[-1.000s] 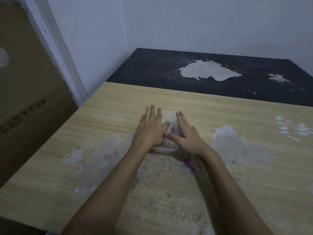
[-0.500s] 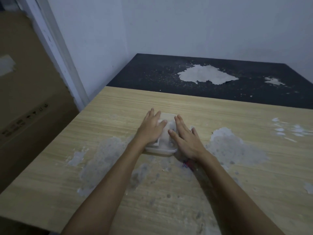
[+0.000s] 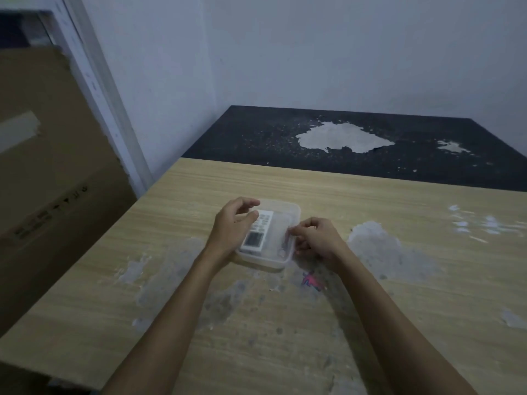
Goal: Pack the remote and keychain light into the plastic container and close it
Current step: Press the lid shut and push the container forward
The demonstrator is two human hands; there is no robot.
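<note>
Item: clear plastic container (image 3: 285,260), lidded, on worn wood-grain table (image 3: 399,323).
White remote (image 3: 258,233) visible inside; keychain light not discernible. Closing looks nearly done. Rounded-corner, translucent tub. Left hand (image 3: 232,226) curled loosely at its left edge, right hand (image 3: 316,239) pinching the right rim; neither firmly gripping.

One view only: head-worn wide-angle camera, set above the near edge of the wooden table (image 3: 370,323), facing forward and steeply down. Both forearms enter from the bottom edge and reach toward the table's middle, near enough to fill the lower half. Beyond the table: a dark surface (image 3: 256,138) abutting its far edge, then a white wall (image 3: 342,52). Left of the table: a cardboard box (image 3: 42,166). No second view shares coverage.
</note>
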